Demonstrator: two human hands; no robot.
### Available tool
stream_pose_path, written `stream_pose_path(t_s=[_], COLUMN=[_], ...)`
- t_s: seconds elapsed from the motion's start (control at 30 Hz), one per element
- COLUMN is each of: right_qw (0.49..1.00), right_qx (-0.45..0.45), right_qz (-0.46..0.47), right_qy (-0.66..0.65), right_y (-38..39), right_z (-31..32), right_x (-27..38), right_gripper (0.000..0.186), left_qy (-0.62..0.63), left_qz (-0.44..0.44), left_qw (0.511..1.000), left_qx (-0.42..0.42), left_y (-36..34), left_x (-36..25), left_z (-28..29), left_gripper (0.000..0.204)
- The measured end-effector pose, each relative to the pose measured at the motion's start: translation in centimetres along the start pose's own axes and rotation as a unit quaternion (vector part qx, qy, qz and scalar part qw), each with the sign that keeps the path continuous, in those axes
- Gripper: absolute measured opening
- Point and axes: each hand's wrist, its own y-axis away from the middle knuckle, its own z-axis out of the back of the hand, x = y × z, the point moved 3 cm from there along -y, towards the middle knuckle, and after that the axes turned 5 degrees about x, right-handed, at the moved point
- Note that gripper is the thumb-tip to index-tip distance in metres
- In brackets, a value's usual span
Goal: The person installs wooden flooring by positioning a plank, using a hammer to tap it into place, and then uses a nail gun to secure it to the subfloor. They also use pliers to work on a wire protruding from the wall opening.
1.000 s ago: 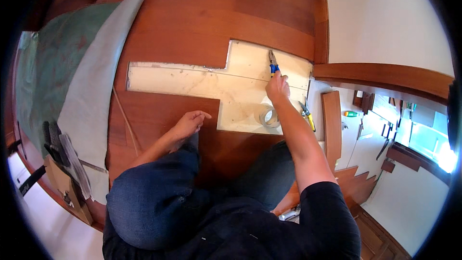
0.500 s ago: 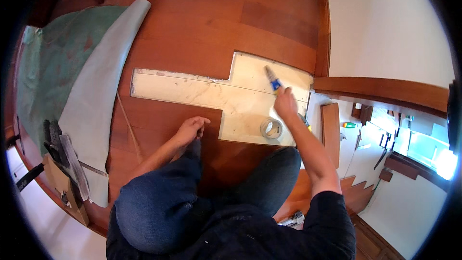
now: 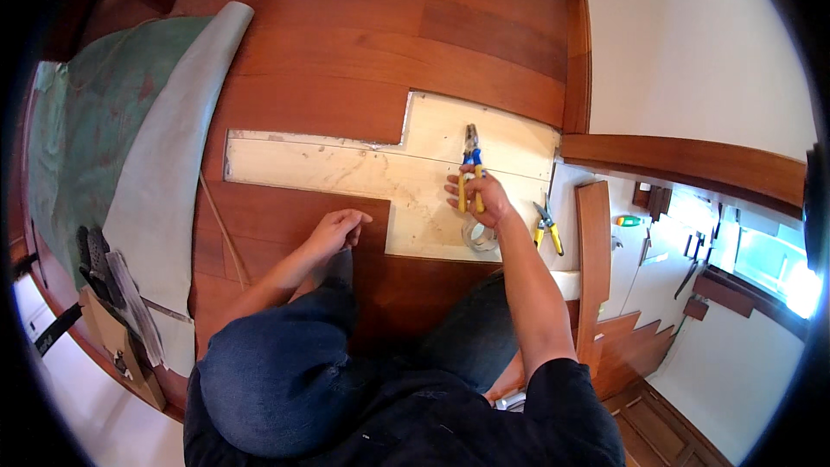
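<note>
In my right hand (image 3: 486, 199) is a pair of pliers (image 3: 471, 156) with blue and yellow handles, the jaws pointing away from me above the pale exposed subfloor (image 3: 337, 160). My fingers go round the handles, which stand a little apart. A roll of clear tape (image 3: 478, 236) lies just below that hand, partly covered by it. My left hand (image 3: 340, 232) hangs by my left knee with its fingers loosely curled in, and nothing shows in it. Under it are the reddish-brown floorboards (image 3: 294, 216).
Yellow-handled snips (image 3: 546, 229) lie right of the tape, beside a loose board (image 3: 593, 251). A grey-green sheet (image 3: 173, 147), folded over, covers the floor at left, with dark gloves (image 3: 95, 259) and a cardboard box (image 3: 121, 337) near it. A wooden door frame (image 3: 683, 169) bounds the right.
My right hand has drawn back and left with the pliers, turning them so the jaws point straighter away and the handles show. The snips have come into fuller view. My left hand stays nearly still.
</note>
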Motion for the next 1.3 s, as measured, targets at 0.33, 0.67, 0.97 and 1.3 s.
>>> stream_pose_path(t_s=[0.33, 0.67, 0.97, 1.3], right_qw=[0.982, 0.792, 0.529, 0.441], right_qx=[0.064, -0.272, -0.345, -0.025], right_qz=[0.054, 0.044, 0.087, 0.195], right_qy=[-0.172, 0.545, 0.770, 0.876], right_y=[-3.8, -4.2, -0.6, 8.1], right_z=[1.1, 5.5, 0.2, -12.2], right_x=[1.7, 5.0, 4.3, -10.8], right_gripper=[0.032, 0.032, 0.021, 0.022], left_qy=[0.024, 0.033, -0.008, 0.062], left_qz=[0.052, 0.051, 0.006, -0.029], left_qw=[0.998, 0.998, 1.000, 0.996], left_qx=[-0.035, -0.019, -0.001, -0.060], left_y=[2.0, 1.9, 0.4, -0.1], left_x=[2.0, 1.1, -0.7, 0.1], left_z=[0.4, -0.3, -1.7, -1.3], left_gripper=[0.029, 0.026, 0.026, 0.035])
